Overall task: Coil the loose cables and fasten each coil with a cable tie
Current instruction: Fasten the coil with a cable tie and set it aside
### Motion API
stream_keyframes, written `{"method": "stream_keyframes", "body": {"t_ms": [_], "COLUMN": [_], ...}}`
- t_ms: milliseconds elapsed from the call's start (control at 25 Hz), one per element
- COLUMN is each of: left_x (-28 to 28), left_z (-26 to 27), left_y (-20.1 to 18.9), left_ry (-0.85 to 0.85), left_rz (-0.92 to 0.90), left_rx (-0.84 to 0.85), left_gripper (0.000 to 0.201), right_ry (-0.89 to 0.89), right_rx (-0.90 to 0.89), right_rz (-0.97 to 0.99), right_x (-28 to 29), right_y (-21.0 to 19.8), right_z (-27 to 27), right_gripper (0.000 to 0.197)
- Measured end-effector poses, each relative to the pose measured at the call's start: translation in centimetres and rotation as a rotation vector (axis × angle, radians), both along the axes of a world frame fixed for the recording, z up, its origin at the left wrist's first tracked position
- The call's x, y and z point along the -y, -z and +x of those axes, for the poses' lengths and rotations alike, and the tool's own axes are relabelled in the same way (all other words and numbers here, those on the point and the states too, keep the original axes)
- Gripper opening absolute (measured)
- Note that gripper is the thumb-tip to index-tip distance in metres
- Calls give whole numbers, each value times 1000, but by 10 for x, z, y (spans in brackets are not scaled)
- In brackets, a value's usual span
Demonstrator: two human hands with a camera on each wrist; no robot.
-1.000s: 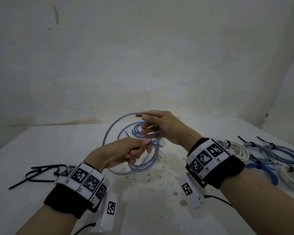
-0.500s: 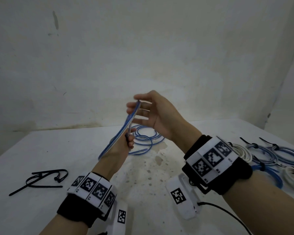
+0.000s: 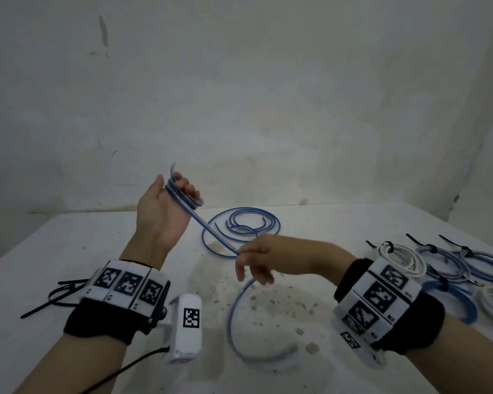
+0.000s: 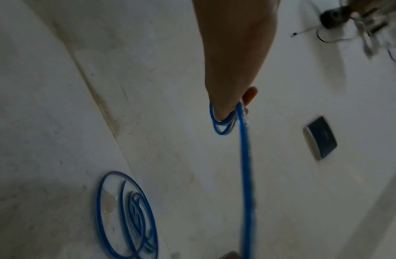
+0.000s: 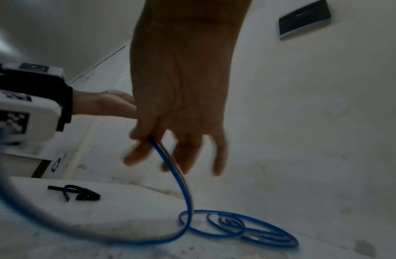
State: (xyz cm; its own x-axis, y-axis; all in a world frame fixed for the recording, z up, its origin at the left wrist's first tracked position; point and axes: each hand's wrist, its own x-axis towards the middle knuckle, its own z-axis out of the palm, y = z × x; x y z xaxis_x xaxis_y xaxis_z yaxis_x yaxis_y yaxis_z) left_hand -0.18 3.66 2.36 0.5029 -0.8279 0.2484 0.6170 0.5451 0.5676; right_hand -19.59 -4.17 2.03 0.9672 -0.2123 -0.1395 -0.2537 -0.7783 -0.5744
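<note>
Coiling in progress on one blue cable [image 3: 219,237], with several coils already finished. The left hand [image 3: 161,211], raised with the palm turned toward the person, carries a few turns of the cable looped around its fingers [image 3: 187,189], which curl over the strands. From these turns a straight run of cable slopes down to the right hand [image 3: 254,258], held lower and to the right of the left hand; its thumb and forefinger pinch the cable while the other fingers hang loosely spread. Beyond the right hand the rest of the cable lies in loose rings [image 3: 244,227] on the surface [image 3: 69,245], not yet wound, and a further arc [image 3: 239,331] curves below that hand; which end this arc belongs to cannot be told. Past the right wrist lie finished coils [image 3: 450,263], white and blue, each apparently cinched with a black tie. Left of the left wrist lies a small bunch of unused black cable ties [image 3: 57,292]. Judged from this layout, most of the cables are done; the blue cable in hand still needs its remaining length wound on and a tie fastened around it.
</note>
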Motion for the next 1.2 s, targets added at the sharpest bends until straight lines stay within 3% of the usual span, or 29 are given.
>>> {"method": "stream_keyframes", "body": {"t_ms": [120,160,280,360,400,480,520,600,680,760,840,920,1080,1200], "left_x": [-13,-19,-33,-37,-38,-29,-26,-20,-13,-4,5,14,22,13], "left_z": [7,10,17,17,11,-5,-15,-37,-56,-68,-74,-70,-47,-33], "left_y": [-5,-5,-3,7,11,18,22,27,33,40,47,49,50,44], "left_ry": [116,211,361,406,459,633,604,503,498,482,424,323,103,91], "left_rz": [-96,-129,-145,-53,-23,73,203,386,480,547,577,554,349,194], "left_rx": [-133,-158,-86,30,112,235,318,470,538,575,594,518,299,121], "left_gripper": [30,28,26,32,33,26,21,23,26,26,26,26,34,40], "right_ry": [152,232,473,628,678,718,722,710,643,493,322,213,38,54], "right_rx": [-103,-132,-216,-14,123,336,444,672,844,926,971,948,665,560], "right_rz": [-437,-405,61,315,297,42,-42,-48,92,151,76,42,272,512], "right_x": [20,29,50,60,65,74,74,68,60,42,22,4,-9,-18], "right_y": [14,14,14,15,16,17,15,8,-5,-21,-30,-35,-42,-41], "right_z": [-3,-8,-27,-36,-38,-32,-26,-10,3,18,29,30,11,3], "right_gripper": [30,32,34,37,38,26,18,25,32,25,21,18,29,22]}}
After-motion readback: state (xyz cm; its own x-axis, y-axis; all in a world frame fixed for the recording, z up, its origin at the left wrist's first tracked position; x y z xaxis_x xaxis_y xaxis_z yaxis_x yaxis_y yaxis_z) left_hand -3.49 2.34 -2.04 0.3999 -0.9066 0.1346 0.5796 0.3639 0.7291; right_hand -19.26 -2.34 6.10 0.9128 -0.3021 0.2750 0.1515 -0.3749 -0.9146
